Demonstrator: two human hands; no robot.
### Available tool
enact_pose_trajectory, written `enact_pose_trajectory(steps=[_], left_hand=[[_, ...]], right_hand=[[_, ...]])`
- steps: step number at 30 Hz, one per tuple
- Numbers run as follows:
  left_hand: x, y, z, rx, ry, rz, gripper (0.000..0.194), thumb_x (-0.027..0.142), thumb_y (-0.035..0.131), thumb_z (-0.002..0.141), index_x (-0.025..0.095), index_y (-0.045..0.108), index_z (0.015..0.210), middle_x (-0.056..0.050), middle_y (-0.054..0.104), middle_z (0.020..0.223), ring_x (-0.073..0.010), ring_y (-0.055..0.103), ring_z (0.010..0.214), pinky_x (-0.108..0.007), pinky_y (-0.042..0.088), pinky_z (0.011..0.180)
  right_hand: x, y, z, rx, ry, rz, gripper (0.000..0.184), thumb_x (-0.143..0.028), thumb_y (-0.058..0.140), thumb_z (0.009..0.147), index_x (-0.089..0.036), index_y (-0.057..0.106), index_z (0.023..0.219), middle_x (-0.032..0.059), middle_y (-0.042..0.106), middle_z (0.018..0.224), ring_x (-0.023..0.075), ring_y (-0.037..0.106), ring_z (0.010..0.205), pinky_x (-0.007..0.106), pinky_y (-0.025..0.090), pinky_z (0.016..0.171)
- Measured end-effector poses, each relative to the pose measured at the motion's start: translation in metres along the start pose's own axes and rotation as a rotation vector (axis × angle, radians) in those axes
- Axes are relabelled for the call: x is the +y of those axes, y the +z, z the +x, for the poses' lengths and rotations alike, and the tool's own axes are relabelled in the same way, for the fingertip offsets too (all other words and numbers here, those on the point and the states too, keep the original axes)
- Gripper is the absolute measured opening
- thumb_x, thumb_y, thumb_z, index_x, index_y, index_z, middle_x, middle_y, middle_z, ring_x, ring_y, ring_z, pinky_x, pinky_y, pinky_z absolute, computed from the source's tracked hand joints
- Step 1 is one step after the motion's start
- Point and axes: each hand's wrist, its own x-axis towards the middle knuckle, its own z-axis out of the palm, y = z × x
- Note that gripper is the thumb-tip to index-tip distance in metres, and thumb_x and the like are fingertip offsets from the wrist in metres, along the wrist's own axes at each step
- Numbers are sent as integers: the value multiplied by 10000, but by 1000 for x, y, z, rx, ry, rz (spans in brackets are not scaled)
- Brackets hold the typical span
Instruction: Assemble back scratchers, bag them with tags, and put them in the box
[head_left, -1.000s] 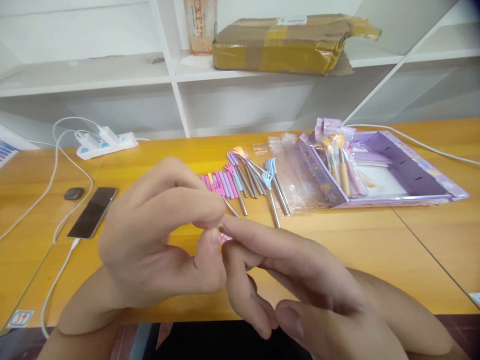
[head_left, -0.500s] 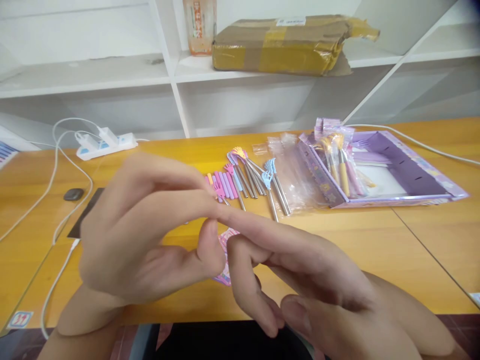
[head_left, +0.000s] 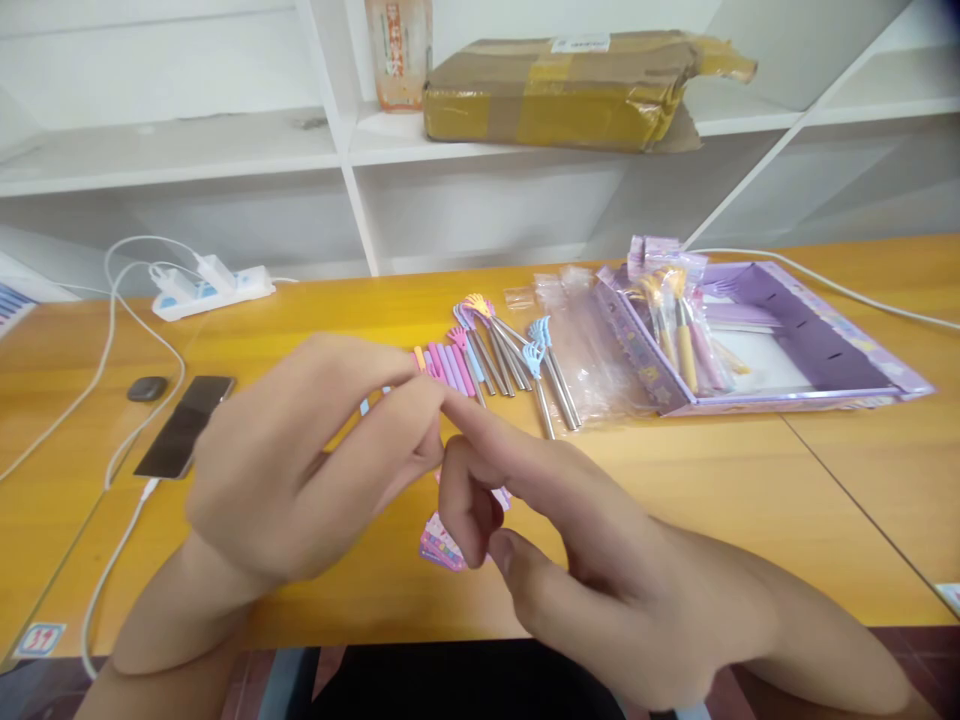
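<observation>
My left hand (head_left: pixel 311 460) is closed, its bent fingers pressed together in front of my chest. The fingertips of my right hand (head_left: pixel 555 530) meet them; its index finger is stretched against the left fingers, the others curl in and the thumb lies close to them. Anything between the fingertips is hidden or too small to name. Below lie small pink printed cards (head_left: pixel 442 545), partly covered by the right hand. Beyond my hands are metal-rod back scratchers with blue hand-shaped heads (head_left: pixel 534 358), more with pink and yellow heads (head_left: pixel 478 303), and a row of coloured handles (head_left: pixel 448 368).
Clear plastic bags (head_left: pixel 577 340) lie beside a purple open box (head_left: pixel 795 403) holding bagged back scratchers (head_left: pixel 686 345). On the left are a phone (head_left: pixel 184 428), white cables, a black earbud-like case (head_left: pixel 147 389) and a power strip (head_left: pixel 217 292). A taped carton (head_left: pixel 562 100) sits on the shelf.
My left hand has turned over and moved slightly right and down, uncovering the phone. The right fingers have curled in more, with the thumb closer to them. The cards show more.
</observation>
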Motion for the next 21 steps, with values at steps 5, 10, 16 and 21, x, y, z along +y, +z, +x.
enact_pose_trajectory(steps=[5,10,16,21], left_hand=[[-5,10,5,-19,41,43,157,205,706,995,327,717,897,28,721,816,-189,740,811,-308,586,669],[-10,11,7,-24,107,143,168,173,686,992,322,702,914,38,714,795,-171,712,752,-301,539,608],[-10,12,1,6,196,251,129,179,671,1017,300,689,975,37,730,857,-166,735,813,-298,576,688],[-8,12,-4,74,237,331,80,218,687,1037,297,702,1042,32,758,914,-175,760,891,-311,617,789]], right_hand=[[3,-1,3,-8,81,-85,903,-51,515,895,-277,282,1739,-6,578,928,151,512,806,294,500,736],[4,-2,2,-35,61,-70,884,-50,516,897,-286,286,1718,-46,536,858,128,473,734,270,478,706],[6,-3,2,-31,13,-95,845,-8,490,866,-270,379,1661,-50,516,848,119,484,731,255,481,700],[10,-2,2,-21,-78,-71,918,-13,487,859,-288,307,1716,-55,506,842,118,475,714,247,469,674]])
